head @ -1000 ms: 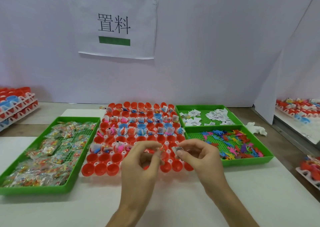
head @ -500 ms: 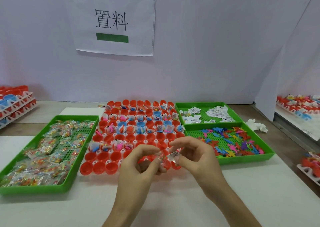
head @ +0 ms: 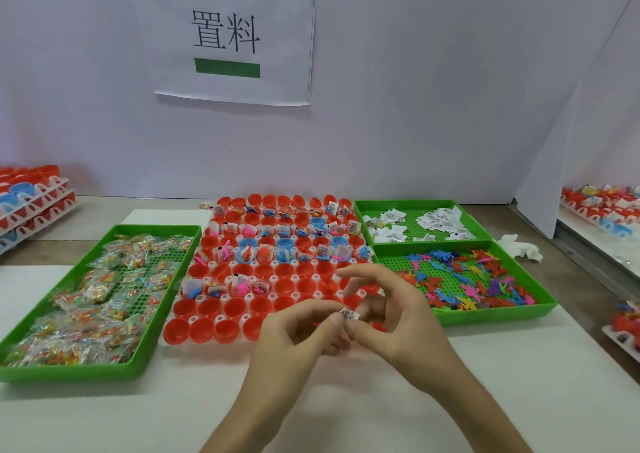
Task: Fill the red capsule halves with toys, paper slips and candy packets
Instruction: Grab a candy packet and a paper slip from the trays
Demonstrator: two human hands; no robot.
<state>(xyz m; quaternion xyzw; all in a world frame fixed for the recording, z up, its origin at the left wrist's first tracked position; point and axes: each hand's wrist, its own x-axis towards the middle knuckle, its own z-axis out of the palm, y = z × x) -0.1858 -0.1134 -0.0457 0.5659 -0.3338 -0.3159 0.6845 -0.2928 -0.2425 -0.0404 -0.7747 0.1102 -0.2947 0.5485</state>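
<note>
Head view: paper slip (head: pixel 348 313) sat pinched between left hand (head: pixel 294 340) and right hand (head: pixel 398 321), both gripping it, over the near red capsule halves (head: pixel 202 329); slip-placing step, seemingly; next move called for lowering it into an unfilled half.

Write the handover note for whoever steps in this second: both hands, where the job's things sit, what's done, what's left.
Left hand: fingers pinch a paper slip over the near rows of red capsule halves.
Right hand: thumb against the same slip, index finger raised; whether it grips is unclear.
Candy packets lie in the left green tray, spare slips in the far right tray, toys in the near right tray.
Done: most back rows, plus four halves at the left of the third row from the front.
Left: one middle row, the rest of that third row, both front rows.
</note>
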